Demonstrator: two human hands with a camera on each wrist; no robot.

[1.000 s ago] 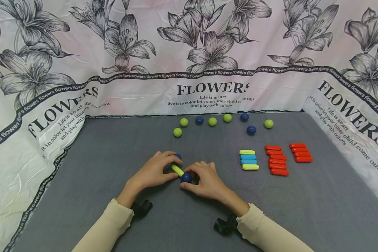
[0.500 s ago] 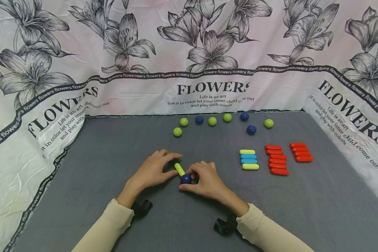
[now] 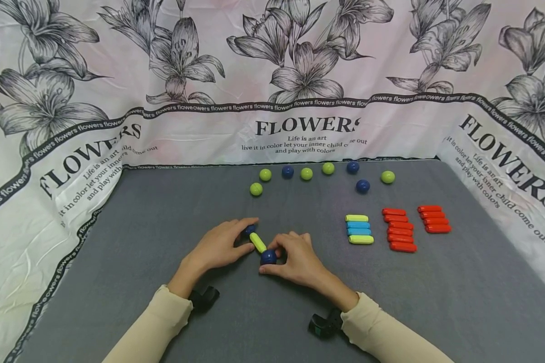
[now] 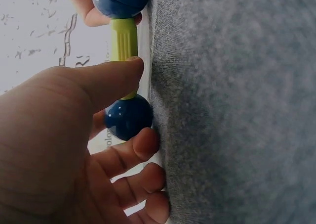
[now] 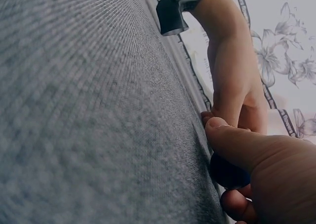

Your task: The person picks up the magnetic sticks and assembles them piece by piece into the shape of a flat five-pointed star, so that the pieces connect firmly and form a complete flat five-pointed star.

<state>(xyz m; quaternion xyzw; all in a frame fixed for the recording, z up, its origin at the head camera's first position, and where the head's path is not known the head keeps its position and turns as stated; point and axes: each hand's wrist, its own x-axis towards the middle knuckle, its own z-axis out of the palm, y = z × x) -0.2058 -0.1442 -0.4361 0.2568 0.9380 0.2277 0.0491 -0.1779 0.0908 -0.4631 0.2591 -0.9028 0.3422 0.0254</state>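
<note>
**Reader:** What lies at the centre of the arrangement?

**Annotator:** A yellow-green rod [image 3: 258, 242], set obliquely between the two hands. One end meets the far blue ball [image 3: 250, 230]; the other meets the near blue ball [image 3: 268, 257].

**Reader:** And the left hand [image 3: 220, 245]?

**Annotator:** It is curled about the far blue ball. In the left wrist view, the thumb crosses in front of the rod and a fingertip touches the ball.

**Reader:** The right hand [image 3: 295, 258]?

**Annotator:** It is clamped on the near blue ball, thumb on one side and fingers on the other.

**Reader:** What occupies the rest of the grey counter [image 3: 163, 212]?

**Annotator:** Along the far edge, five loose green balls [image 3: 306, 174] and three loose blue balls [image 3: 363, 186]. To the right of the hands, a stack of two yellow and two blue rods [image 3: 359, 232], side by side; beyond it, six red rods [image 3: 400, 233] in one column and four more in another. A flower-printed cloth [image 3: 300, 128] stands behind.
</note>
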